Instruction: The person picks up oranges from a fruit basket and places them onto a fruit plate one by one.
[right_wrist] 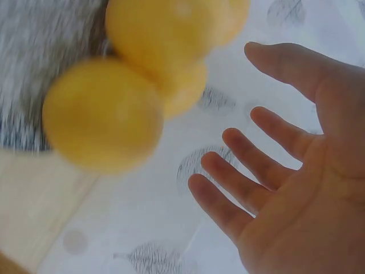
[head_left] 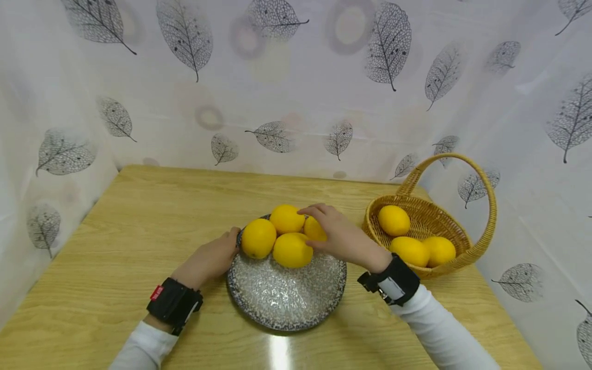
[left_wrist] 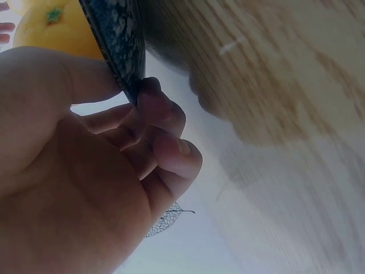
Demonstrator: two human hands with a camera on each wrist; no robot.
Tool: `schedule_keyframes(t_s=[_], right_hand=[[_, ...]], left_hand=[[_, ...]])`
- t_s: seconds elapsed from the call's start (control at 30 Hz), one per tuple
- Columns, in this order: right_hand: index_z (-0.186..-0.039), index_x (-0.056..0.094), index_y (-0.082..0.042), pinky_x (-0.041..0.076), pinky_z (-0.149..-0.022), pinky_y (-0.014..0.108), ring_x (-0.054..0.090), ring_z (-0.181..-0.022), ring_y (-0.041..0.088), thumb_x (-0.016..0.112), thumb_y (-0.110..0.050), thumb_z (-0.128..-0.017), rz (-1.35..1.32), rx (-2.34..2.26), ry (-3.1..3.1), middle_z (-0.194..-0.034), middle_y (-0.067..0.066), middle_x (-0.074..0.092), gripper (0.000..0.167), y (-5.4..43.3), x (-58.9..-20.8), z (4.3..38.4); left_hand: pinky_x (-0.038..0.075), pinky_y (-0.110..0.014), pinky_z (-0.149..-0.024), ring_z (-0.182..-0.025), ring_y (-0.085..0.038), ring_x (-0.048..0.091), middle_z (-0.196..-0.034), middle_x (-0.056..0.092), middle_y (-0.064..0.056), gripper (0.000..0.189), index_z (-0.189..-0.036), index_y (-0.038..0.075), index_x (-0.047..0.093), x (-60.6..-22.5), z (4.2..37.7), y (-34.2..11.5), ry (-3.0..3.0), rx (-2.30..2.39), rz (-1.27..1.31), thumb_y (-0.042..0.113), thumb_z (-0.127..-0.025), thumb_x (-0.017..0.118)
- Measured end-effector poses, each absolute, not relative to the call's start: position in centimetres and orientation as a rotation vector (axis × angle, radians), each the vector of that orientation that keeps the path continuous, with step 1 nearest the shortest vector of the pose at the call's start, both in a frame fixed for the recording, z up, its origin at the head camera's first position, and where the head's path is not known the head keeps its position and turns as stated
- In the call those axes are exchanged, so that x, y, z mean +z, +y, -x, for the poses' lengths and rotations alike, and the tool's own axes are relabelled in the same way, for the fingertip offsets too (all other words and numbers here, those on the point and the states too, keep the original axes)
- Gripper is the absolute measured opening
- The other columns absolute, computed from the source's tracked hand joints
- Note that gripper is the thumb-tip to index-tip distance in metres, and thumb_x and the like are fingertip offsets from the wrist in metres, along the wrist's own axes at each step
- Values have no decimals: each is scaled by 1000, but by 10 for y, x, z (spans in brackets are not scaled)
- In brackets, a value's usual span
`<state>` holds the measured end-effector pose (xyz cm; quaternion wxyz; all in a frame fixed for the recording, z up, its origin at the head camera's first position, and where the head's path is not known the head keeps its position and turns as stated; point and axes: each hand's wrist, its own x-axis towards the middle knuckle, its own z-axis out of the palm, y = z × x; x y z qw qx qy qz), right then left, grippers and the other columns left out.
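One wood-grain table [head_left: 162, 205] carries one round speckled plate [head_left: 287, 295] and, toward the surface's right edge, one wicker basket [head_left: 427, 218] with one handle [head_left: 491, 208]. Seven yellow fruits [head_left: 293, 250] are visible: four on the plate (one at its left edge, two along its far edge, one nearer its middle) and three in the basket (one toward its far left edge, two along its near edge). Two hands appear, one left hand [head_left: 215, 257] at the plate's left edge and one right hand [head_left: 339, 234] at its far right edge, with two black wristbands [head_left: 173, 304] and two white sleeves [head_left: 444, 329].
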<state>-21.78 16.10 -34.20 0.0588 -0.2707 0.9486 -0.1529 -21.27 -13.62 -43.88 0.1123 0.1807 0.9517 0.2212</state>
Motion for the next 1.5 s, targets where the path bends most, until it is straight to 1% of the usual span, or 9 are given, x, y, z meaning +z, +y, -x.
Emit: schedule_keyframes(t_s=[0.13,0.17,0.23,0.3,0.53,0.67,1.07,1.3,1.5], right_hand=[[-153,44,-18,57,-100,50,54,-133,36,74,-28,-95,756,-435,2883,-158,15,42,66,178,-330,229],[-153,43,-18,59,-93,48,59,-126,36,74,-27,-94,755,-422,2890,-157,17,42,67,183,-327,232],[-153,42,-16,58,-95,49,59,-126,37,76,-24,-93,764,-389,2919,-156,19,43,70,192,-322,239],[-154,41,-15,60,-89,49,63,-118,38,77,-23,-92,743,-362,2945,-155,20,42,72,203,-317,247],[-155,37,-8,47,-109,62,43,-139,48,75,-21,-93,569,-319,2977,-157,26,37,74,243,-306,275],[-156,35,-6,42,-113,66,37,-142,51,74,-19,-93,473,-337,2949,-159,31,31,75,264,-306,287],[-154,34,1,41,-110,70,39,-139,55,73,-26,-93,240,-289,2903,-154,37,34,78,300,-313,304],[-152,31,8,34,-113,73,31,-138,64,72,-24,-92,151,-322,2826,-154,46,21,80,311,-328,308],[-146,32,13,38,-113,68,37,-136,61,73,-20,-91,78,-312,2787,-146,47,36,77,317,-337,306]], left_hand=[[54,-57,-103,-126,-44,60,-138,57,-33,41,-142,-8,38,-438,213,-137,2800,640,-540,15,-109,43],[54,-57,-102,-125,-44,61,-137,57,-32,41,-142,-8,38,-437,213,-137,2801,637,-542,15,-109,43],[55,-57,-101,-123,-43,62,-136,58,-32,41,-142,-8,39,-437,212,-136,2799,633,-536,14,-108,44],[56,-56,-98,-121,-43,63,-133,60,-32,40,-141,-8,39,-436,212,-136,2798,628,-533,13,-108,46],[59,-54,-92,-115,-42,66,-131,61,-32,42,-143,-8,39,-435,212,-135,2799,601,-515,12,-106,49],[58,-55,-95,-118,-43,65,-132,60,-32,43,-143,-8,38,-435,212,-136,2795,605,-516,12,-107,48],[55,-57,-100,-125,-45,61,-137,57,-35,45,-144,-10,37,-436,212,-137,2791,623,-529,12,-107,47],[56,-56,-99,-122,-44,63,-135,59,-34,44,-144,-10,37,-437,213,-138,2798,621,-528,12,-107,47],[57,-57,-97,-120,-44,64,-132,60,-33,42,-142,-8,38,-436,214,-136,2797,622,-529,12,-107,47]])
